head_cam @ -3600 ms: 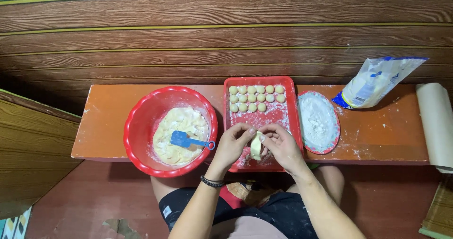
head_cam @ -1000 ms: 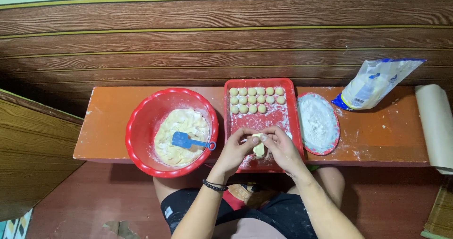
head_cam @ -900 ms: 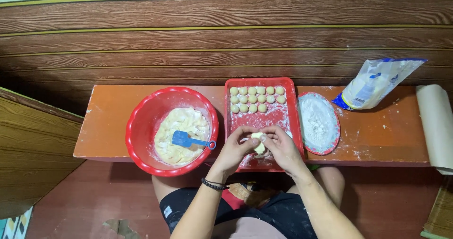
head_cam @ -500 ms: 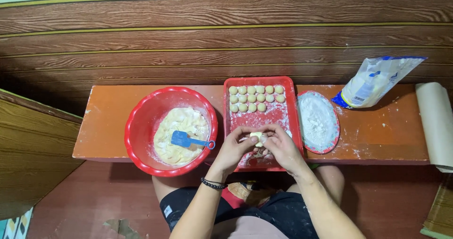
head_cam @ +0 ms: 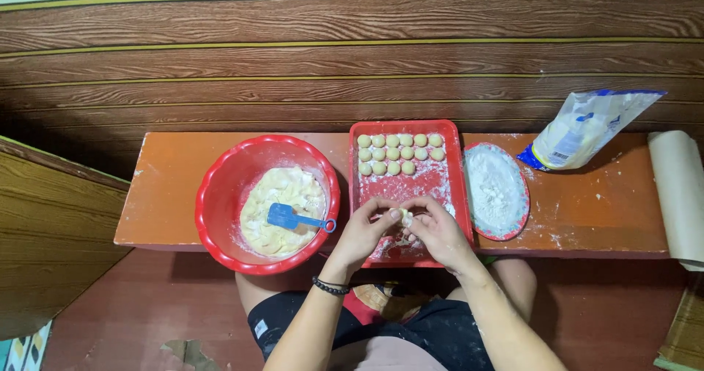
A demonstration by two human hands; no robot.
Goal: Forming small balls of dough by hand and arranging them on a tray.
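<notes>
Both hands meet at frame center over the near end of the red tray (head_cam: pixel 460 188): left hand (head_cam: pixel 364 230) and right hand (head_cam: pixel 438 232) pinch a small dough piece (head_cam: pixel 401 215) between fingertips, fingers curled tight around it, only a sliver of pale dough showing btwn them. Can't tell exact shape of the piece, mostly hidden by fingers. Left wrist has a dark bead bracelet (head_cam: pixel 330 287). Tray is rectangular, floured bottom, w/ rows of small round dough balls (head_cam: pixel 400 152) packed at its far end, upper center of frame; near half bare except flour dust. Left of tray, touching or just beside it: big red round bowl (head_cam: pixel 220 195) holding a pale yellow dough mass (head_cam: pixel 282 210), blue spatula (head_cam: pixel 293 218) lying on the dough, handle pointing right toward the rim. Right of tray, just beside: red-rimmed plate (head_cam: pixel 522 217) covered in white flour (head_cam: pixel 495 188). Further right, upper right of frame: opened flour bag (head_cam: pixel 587 125), white/blue, lying tilted on the bench. Far right edge: roll of beige paper (head_cam: pixel 678 188). All sits on an orange bench (head_cam: pixel 169 188), flour specks around plate and bag. Dark wood-panel wall behind, top of frame. Person sits at bottom center, dark shorts (head_cam: pixel 440 334), knees under bench edge.
</notes>
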